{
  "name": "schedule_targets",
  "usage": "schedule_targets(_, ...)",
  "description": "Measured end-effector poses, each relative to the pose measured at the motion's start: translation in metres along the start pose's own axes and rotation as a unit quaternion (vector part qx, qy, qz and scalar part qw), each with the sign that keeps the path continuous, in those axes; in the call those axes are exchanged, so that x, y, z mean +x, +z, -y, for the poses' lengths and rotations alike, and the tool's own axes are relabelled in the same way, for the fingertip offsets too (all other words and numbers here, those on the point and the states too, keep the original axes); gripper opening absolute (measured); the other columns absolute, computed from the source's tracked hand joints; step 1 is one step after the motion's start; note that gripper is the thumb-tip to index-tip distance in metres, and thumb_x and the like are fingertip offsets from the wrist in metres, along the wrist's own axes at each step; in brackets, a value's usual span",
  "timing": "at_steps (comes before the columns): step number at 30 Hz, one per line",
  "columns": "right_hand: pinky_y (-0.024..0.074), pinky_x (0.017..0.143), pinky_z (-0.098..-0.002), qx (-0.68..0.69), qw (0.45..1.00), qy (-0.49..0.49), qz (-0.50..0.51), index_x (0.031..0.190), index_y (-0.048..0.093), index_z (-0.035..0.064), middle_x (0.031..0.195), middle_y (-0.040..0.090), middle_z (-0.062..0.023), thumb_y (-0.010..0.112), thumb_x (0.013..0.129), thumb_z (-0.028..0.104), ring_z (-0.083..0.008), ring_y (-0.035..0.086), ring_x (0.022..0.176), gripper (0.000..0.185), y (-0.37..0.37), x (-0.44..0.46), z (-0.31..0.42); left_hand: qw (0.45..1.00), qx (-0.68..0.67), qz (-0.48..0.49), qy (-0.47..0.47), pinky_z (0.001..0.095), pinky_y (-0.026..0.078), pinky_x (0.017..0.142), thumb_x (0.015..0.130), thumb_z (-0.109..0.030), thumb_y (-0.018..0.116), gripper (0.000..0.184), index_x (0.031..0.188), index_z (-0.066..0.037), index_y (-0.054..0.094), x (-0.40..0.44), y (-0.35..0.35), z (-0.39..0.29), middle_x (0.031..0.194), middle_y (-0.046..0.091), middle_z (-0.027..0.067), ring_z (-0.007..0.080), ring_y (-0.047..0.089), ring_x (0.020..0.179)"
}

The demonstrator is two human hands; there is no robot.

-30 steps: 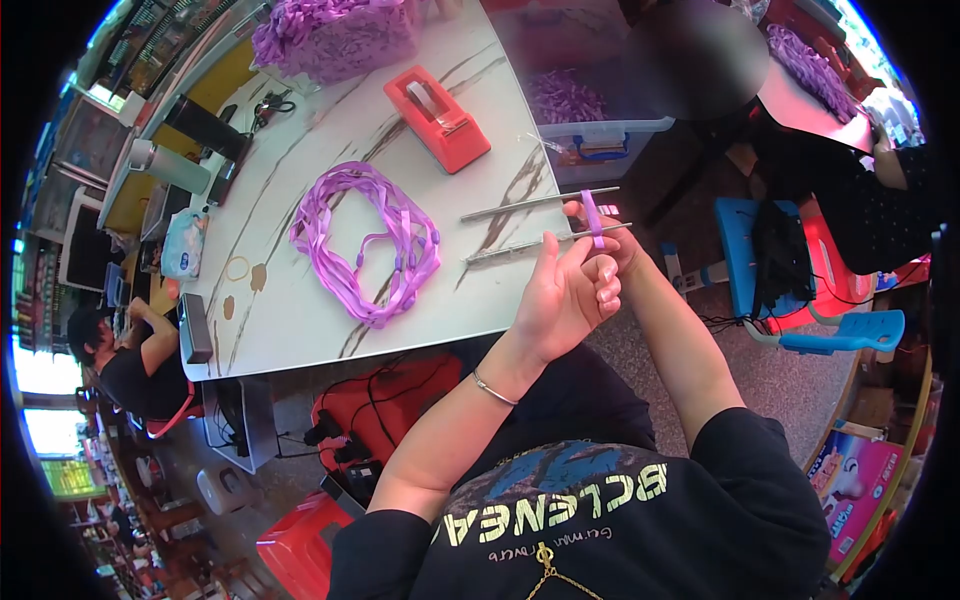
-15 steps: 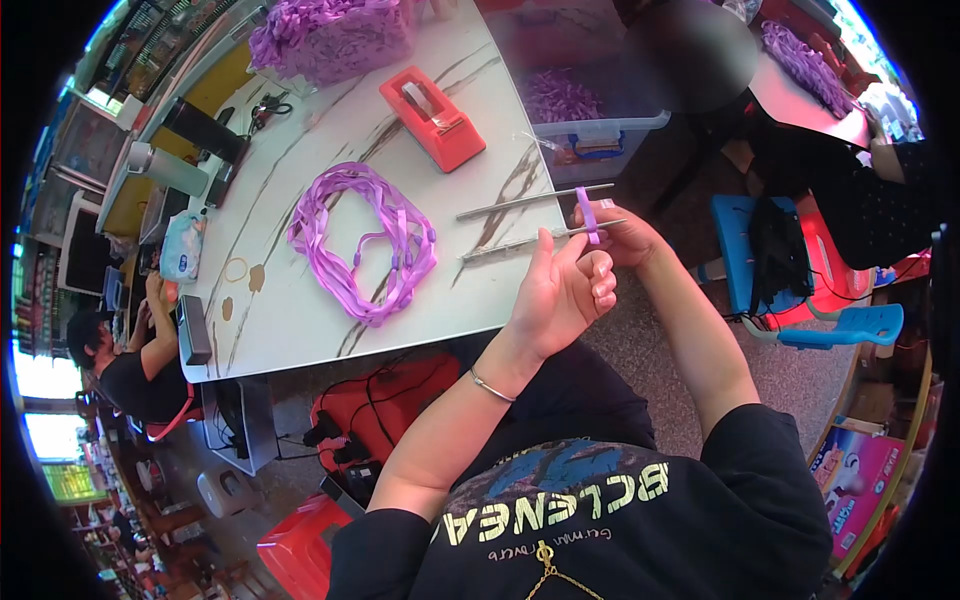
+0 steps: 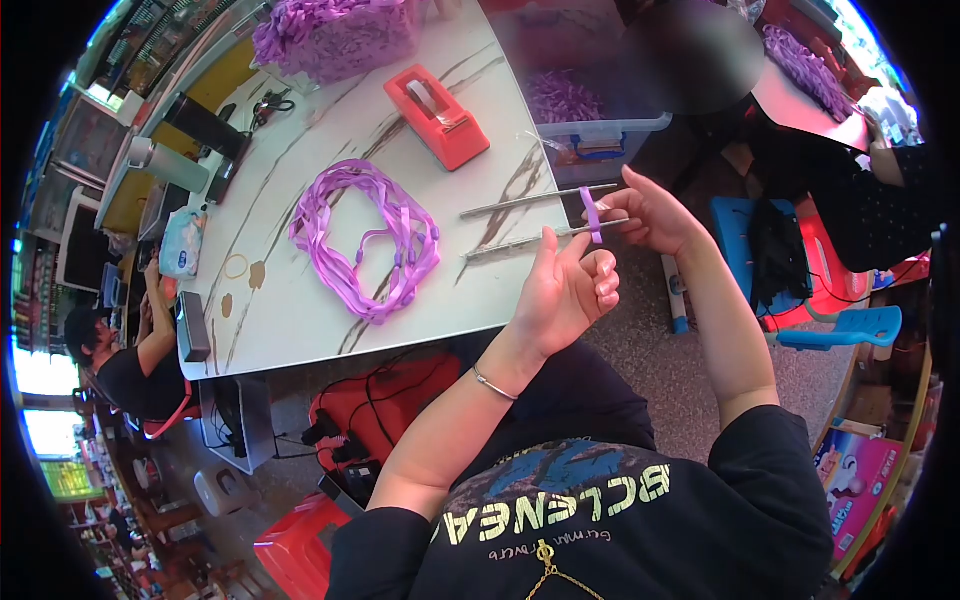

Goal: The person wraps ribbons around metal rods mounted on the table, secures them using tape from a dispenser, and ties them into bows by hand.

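Two thin metal rods [image 3: 515, 206] reach past the right edge of the table, side by side. A narrow purple ribbon [image 3: 591, 215] loops across both near their tips. My left hand [image 3: 562, 292] is just below the lower rod, thumb raised apart and outer fingers curled, with nothing visible in its grasp. On the far side of the ribbon, my right hand [image 3: 655, 215] has its thumb lifted away and its fingertips by the ribbon and rod ends; some fingers are partly hidden. A bundle of looped purple ribbons [image 3: 325, 240] lies on the white table [image 3: 270, 330].
A red tape dispenser [image 3: 436, 117] stands behind the ribbon bundle. A bin of purple ribbons [image 3: 345, 45] sits at the back. Beside the table is a clear plastic box [image 3: 600, 130]. A blue chair [image 3: 735, 255] is at the right, and other people are seated nearby.
My right hand has moved slightly right, and its thumb has lifted and spread away from the ribbon. My left hand keeps nearly the same place. The ribbon still loops around the rods.
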State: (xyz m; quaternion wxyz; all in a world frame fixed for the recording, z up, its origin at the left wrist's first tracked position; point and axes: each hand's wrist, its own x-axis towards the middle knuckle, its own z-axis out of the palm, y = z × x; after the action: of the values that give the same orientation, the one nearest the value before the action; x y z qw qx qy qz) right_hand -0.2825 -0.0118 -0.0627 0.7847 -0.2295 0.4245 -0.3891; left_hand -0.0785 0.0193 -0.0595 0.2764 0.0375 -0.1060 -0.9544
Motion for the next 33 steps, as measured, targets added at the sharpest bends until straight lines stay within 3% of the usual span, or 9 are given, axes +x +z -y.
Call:
schedule_targets(6,0.0216,0.042,-0.0134,-0.199,0.977,-0.044,-0.062,0.099,0.062,0.0014,0.063,0.044,0.0094,0.049,0.09,0.037,0.0019,0.03,0.049,0.039,0.011,-0.008,0.004,1.0,0.003,-0.006,-0.001,0.0265,0.037,0.066,0.092,-0.056,0.022,0.058,0.122,-0.008,0.033,0.0,0.001,0.0,0.078,0.047,0.0013,0.0134,0.042,0.067)
schedule_targets(8,0.0202,0.043,-0.0166,-0.185,0.98,-0.038,-0.056,0.098,0.065,0.0051,0.062,0.04,0.0108,0.057,0.087,0.033,0.0014,0.028,0.05,0.032,0.009,-0.008,0.001,1.0,0.001,-0.009,-0.001,0.0266,0.037,0.066,0.092,-0.057,0.022,0.059,0.122,-0.008,0.032,0.0,0.001,0.0,0.078,0.046,0.0013,0.0134,0.042,0.067)
schedule_targets(15,0.0198,0.041,-0.0145,-0.062,0.996,-0.026,-0.053,0.095,0.064,0.0043,0.06,0.042,0.0102,0.058,0.087,0.029,0.0019,0.029,0.048,0.027,-0.003,0.004,-0.018,1.0,0.001,-0.01,-0.005,0.0268,0.037,0.066,0.091,-0.057,0.023,0.059,0.122,-0.007,0.03,0.0,0.002,0.0,0.077,0.046,0.0013,0.0135,0.042,0.067)
schedule_targets(20,0.0313,0.048,-0.0161,0.049,0.998,0.004,0.027,0.088,0.06,0.0067,0.059,0.043,0.0071,0.057,0.087,0.024,-0.001,0.037,0.051,0.017,-0.015,0.021,-0.034,1.0,0.003,-0.009,-0.004,0.0268,0.037,0.065,0.091,-0.057,0.023,0.059,0.122,-0.007,0.03,0.0,0.001,0.0,0.077,0.046,0.0014,0.0137,0.043,0.067)
schedule_targets(24,0.0275,0.045,-0.0149,0.073,0.997,0.004,-0.013,0.088,0.06,0.0065,0.06,0.045,0.0068,0.056,0.088,0.025,0.0007,0.033,0.049,0.019,-0.007,0.033,-0.053,1.0,0.003,-0.003,-0.002,0.0266,0.036,0.065,0.091,-0.057,0.024,0.062,0.125,-0.005,0.029,0.0,0.002,0.0,0.077,0.046,0.0016,0.0139,0.043,0.067)
schedule_targets(26,0.0312,0.048,-0.0167,0.175,0.977,-0.018,0.124,0.087,0.058,0.0071,0.059,0.046,0.0055,0.053,0.089,0.023,-0.0006,0.036,0.049,0.016,-0.009,0.041,-0.062,1.0,0.006,-0.006,-0.001,0.0266,0.036,0.064,0.091,-0.057,0.024,0.063,0.125,-0.005,0.028,0.0,0.002,0.0,0.077,0.046,0.0016,0.0139,0.043,0.067)
schedule_targets(28,0.0328,0.048,-0.0175,0.187,0.976,-0.013,0.106,0.092,0.055,0.0068,0.059,0.047,0.0041,0.052,0.09,0.023,-0.0013,0.039,0.05,0.017,-0.01,0.045,-0.067,1.0,0.01,-0.008,0.001,0.0265,0.036,0.064,0.091,-0.057,0.024,0.064,0.126,-0.004,0.028,0.0,0.001,0.0,0.076,0.046,0.0015,0.014,0.042,0.066)
schedule_targets(30,0.0347,0.048,-0.018,0.245,0.94,-0.023,0.235,0.096,0.053,0.0076,0.058,0.048,0.003,0.051,0.09,0.025,-0.003,0.043,0.051,0.019,-0.019,0.06,-0.077,1.0,0.004,-0.011,-0.003,0.0264,0.036,0.064,0.091,-0.057,0.024,0.064,0.126,-0.004,0.028,0.0,-0.001,0.0,0.076,0.046,0.0015,0.014,0.042,0.066)
schedule_targets(33,0.04,0.05,-0.0201,0.249,0.924,-0.033,0.288,0.098,0.051,0.0075,0.064,0.05,0.0019,0.053,0.089,0.026,-0.0058,0.049,0.056,0.02,-0.019,0.067,-0.08,1.0,0.007,-0.006,-0.001,0.0263,0.036,0.064,0.091,-0.057,0.024,0.063,0.126,-0.004,0.028,0.0,-0.001,0.001,0.077,0.046,0.0013,0.0139,0.042,0.066)
